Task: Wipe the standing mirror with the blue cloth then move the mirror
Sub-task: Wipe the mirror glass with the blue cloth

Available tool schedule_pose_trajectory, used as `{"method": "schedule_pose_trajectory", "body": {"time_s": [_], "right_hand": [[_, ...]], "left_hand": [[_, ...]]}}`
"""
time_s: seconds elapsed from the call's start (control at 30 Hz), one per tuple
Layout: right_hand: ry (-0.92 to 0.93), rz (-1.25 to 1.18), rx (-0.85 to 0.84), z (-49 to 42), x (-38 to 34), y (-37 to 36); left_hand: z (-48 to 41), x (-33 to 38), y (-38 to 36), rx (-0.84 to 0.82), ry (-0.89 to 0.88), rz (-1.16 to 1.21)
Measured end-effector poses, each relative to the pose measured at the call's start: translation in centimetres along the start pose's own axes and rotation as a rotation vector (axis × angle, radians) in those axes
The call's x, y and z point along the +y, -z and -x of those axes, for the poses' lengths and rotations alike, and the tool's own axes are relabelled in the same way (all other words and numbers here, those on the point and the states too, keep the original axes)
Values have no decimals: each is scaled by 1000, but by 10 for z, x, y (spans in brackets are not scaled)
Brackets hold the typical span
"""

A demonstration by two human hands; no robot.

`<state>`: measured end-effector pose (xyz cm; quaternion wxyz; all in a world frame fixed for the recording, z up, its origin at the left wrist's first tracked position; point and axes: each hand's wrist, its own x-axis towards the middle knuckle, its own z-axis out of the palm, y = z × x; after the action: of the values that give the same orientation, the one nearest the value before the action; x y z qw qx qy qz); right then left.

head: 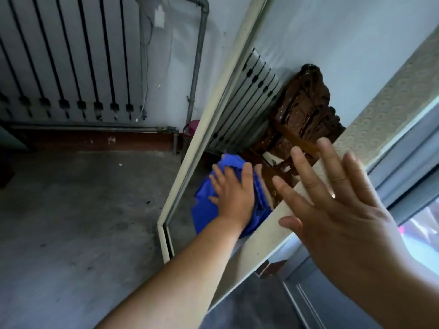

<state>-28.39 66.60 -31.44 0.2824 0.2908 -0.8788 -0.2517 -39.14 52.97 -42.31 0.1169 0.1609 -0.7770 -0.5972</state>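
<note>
Cream-framed mirror [249,115], crumpled blue cloth [204,210]

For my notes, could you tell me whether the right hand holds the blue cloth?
No, the left hand presses the blue cloth on the mirror; the right hand holds nothing.

- Dim, cool indoor light; the floor [71,222] left of the left fingers [219,178] reads flat grey, without hard shadows.
- Brightest patch: the pane [425,238] right of the right fingers [332,167], washed out to glare; light probably enters there.
- The right hand [351,210], near the lens, is soft; the left fingertips smear slightly.
- Radiator [71,67] bars and mirror [213,103] lean, bent by the wide lens.
</note>
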Motion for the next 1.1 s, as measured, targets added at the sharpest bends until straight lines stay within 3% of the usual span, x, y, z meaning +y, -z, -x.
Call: {"method": "schedule_pose_trajectory", "body": {"time_s": [0.1,0.23,0.3,0.47,0.57,0.63,0.77,0.83,0.97,1.1], "right_hand": [[15,-1,42,0,1,-2],[-20,9,64,-3,-4,-2],[-24,27,57,-3,-4,-3],[-72,70,100,-1,-13,-8],[-101,93,87,-3,-16,-8],[-99,114,91,-2,-19,-8],[-98,98,99,0,-19,-8],[-83,94,122,2,-19,-12],[-70,4,124,5,-16,-21],[-76,-10,217,1,-15,-24]], "left_hand": [[-5,49,2,-2,-338,-43],[-38,40,10,36,-480,-58],[-57,11,13,38,-362,-19],[-58,-92,13,115,176,131],[-26,-105,5,85,311,139],[-7,-78,1,49,137,98],[12,33,-3,36,-624,-86],[6,80,-2,52,-801,-150],[-5,91,-2,103,-931,-196],[-11,23,2,58,-741,-106]]}}
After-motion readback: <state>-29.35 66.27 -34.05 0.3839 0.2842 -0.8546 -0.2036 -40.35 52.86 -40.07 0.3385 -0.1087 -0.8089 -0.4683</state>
